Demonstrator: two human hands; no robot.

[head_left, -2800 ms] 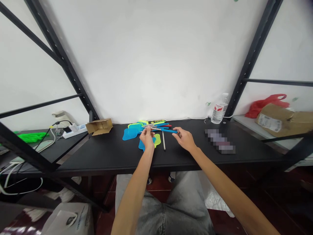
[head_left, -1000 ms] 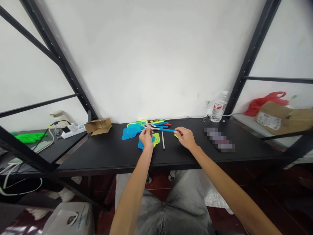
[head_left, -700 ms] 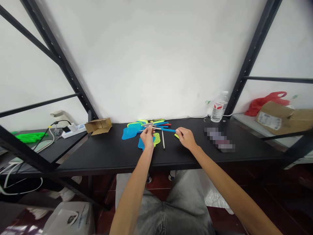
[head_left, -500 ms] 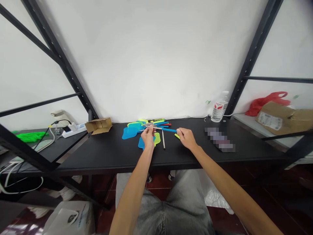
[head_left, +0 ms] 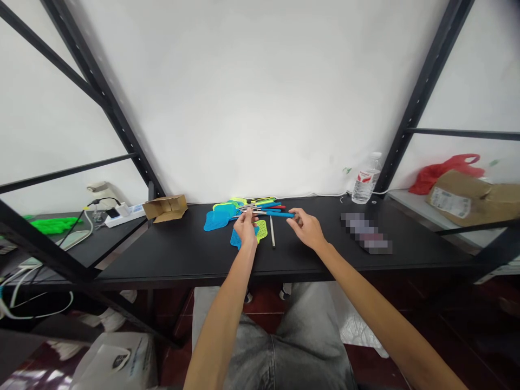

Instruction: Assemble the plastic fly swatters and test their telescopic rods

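My left hand (head_left: 246, 227) is closed in a pinch on the thin metal rod of a fly swatter, in front of the pile. The swatter's blue handle (head_left: 280, 214) points to the right. At the handle's end is my right hand (head_left: 307, 228), its thumb below and its fingers above, holding it loosely. Blue fly swatter heads (head_left: 216, 220) lie left of my left hand. Beneath it are another blue mesh head (head_left: 236, 237) and a yellow-green mesh head (head_left: 262, 231). A slim silver rod (head_left: 272, 234) lies between my hands. Behind are several more handles, one red.
An open cardboard box (head_left: 166, 209) stands at the table's back left. A water bottle (head_left: 366, 179) and a blurred-out object (head_left: 365, 233) are on the right. Black shelf posts rise on both sides. A power strip (head_left: 125, 215) lies at far left.
My right hand has loosened from its wrapped grip, and its thumb and fingers are now further apart at the handle's end. My left hand has stayed on the rod.
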